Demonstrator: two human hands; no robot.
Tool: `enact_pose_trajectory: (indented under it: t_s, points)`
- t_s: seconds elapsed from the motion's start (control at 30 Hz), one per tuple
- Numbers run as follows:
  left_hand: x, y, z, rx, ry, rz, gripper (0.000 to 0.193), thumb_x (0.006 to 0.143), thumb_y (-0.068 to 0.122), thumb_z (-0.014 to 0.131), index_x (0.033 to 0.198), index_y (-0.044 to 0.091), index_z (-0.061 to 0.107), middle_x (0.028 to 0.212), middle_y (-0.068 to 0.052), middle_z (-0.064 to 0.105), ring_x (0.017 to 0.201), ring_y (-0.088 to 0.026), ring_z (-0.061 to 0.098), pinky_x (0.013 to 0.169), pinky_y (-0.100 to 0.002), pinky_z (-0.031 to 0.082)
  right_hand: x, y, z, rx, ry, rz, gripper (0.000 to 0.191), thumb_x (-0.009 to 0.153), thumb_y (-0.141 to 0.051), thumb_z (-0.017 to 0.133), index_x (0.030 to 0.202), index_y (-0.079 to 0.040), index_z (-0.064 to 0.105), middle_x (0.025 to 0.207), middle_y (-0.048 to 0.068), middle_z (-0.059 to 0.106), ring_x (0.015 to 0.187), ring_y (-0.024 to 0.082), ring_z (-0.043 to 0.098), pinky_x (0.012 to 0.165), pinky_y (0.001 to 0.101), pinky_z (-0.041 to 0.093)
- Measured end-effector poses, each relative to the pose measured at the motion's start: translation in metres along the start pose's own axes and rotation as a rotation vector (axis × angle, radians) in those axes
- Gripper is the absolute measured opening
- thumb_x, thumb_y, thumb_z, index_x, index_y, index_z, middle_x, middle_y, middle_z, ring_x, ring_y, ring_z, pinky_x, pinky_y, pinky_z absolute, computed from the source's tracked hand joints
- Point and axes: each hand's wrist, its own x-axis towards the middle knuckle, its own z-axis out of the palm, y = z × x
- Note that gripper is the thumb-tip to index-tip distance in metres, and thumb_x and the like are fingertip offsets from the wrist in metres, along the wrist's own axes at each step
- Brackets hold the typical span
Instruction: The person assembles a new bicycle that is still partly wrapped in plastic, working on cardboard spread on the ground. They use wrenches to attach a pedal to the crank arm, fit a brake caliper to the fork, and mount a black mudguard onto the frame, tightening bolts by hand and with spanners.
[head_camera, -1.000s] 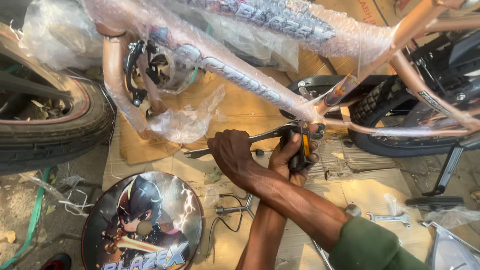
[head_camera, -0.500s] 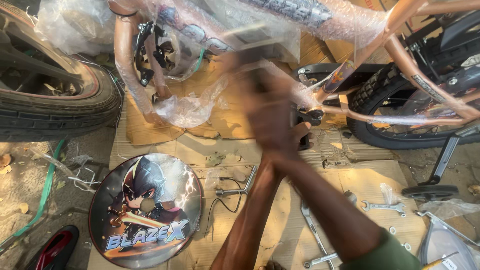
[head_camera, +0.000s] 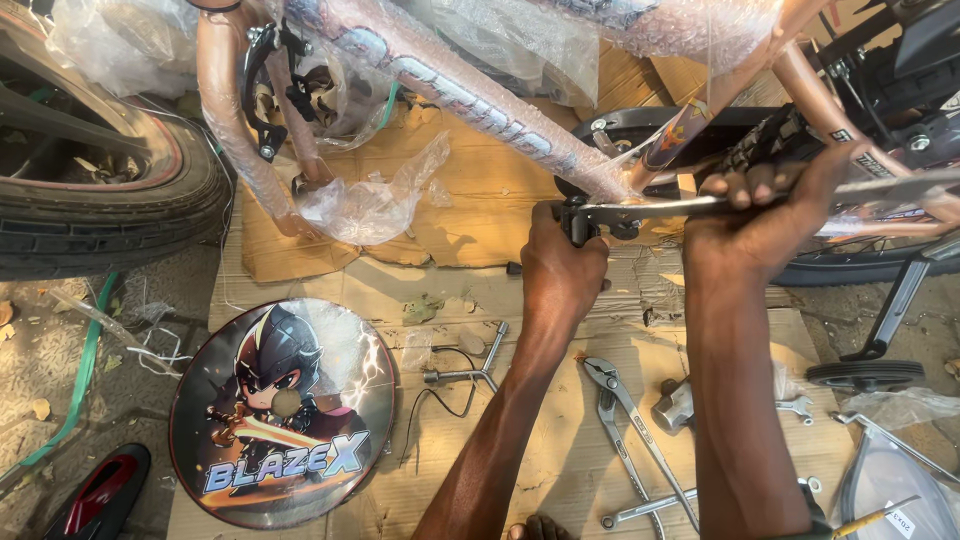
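A copper-coloured bicycle frame (head_camera: 470, 90) wrapped in bubble plastic lies over flattened cardboard (head_camera: 480, 200). A long silver wrench (head_camera: 650, 207) runs level from the crank area out to the right. My left hand (head_camera: 562, 272) is closed around the black fitting at the wrench's head, below the frame's bottom joint. Further right, my right hand (head_camera: 765, 215) grips the wrench shaft, fingers curled over the top. The black chain guard (head_camera: 690, 122) sits just behind both hands. The fitting itself is mostly hidden by my left fingers.
A black tyre (head_camera: 110, 210) lies at the left. On the cardboard rest a round disc with a cartoon helmeted figure (head_camera: 285, 415), a three-way socket wrench (head_camera: 470, 370), pliers (head_camera: 610, 400), loose spanners (head_camera: 650, 505) and a small training wheel (head_camera: 865, 375). A red shoe (head_camera: 95, 495) is bottom left.
My arms were crossed with both hands together at the crank. Now they are uncrossed: the right hand has swung out to the right along the wrench, the left stays at its head.
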Motion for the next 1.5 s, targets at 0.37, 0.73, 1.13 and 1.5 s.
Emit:
enact_pose_trajectory:
  t_s: [0.37,0.73,1.13,1.5]
  points:
    - [0.002,-0.004,-0.003,-0.42,-0.105,-0.06,0.029,0.084,0.001,0.071,0.109,-0.006,0.058,0.089,-0.014,0.071,0.065,-0.02,0.07,0.049,-0.033,0.061,-0.019,-0.014,0.018,-0.183,-0.242,0.227,0.048,0.104,-0.025,0.073,0.064,-0.017,0.048,0.054,-0.001,0.043,0.053,0.015,0.049,0.069,0.0356,0.051]
    - [0.022,-0.058,-0.014,-0.484,-0.638,0.106,0.042,0.093,0.018,0.065,0.134,0.009,0.062,0.106,0.0,0.07,0.083,-0.008,0.068,0.069,-0.017,0.053,-0.14,0.166,0.136,-1.883,-1.261,-0.731,0.008,0.078,-0.013,0.07,0.072,-0.011,0.075,0.069,0.015,0.071,0.062,0.034,0.069,0.052,0.0498,0.052]
    - [0.015,-0.044,-0.008,-1.036,-0.459,-0.072,0.044,0.09,0.016,0.078,0.126,-0.004,0.063,0.112,-0.013,0.074,0.087,-0.016,0.071,0.069,-0.032,0.062,-0.152,0.152,0.129,-1.786,-1.422,-0.693,0.017,0.086,-0.016,0.069,0.072,-0.007,0.069,0.065,0.017,0.067,0.054,0.031,0.068,0.045,0.0453,0.048]
    - [0.019,-0.029,0.001,-0.272,-0.125,0.086,0.043,0.08,0.003,0.075,0.119,-0.004,0.058,0.086,-0.014,0.072,0.068,-0.019,0.071,0.056,-0.033,0.06,-0.083,0.019,0.144,-0.633,-0.458,-0.39,0.033,0.107,-0.031,0.071,0.089,-0.007,0.058,0.069,-0.001,0.053,0.052,0.007,0.05,0.047,0.0274,0.04]
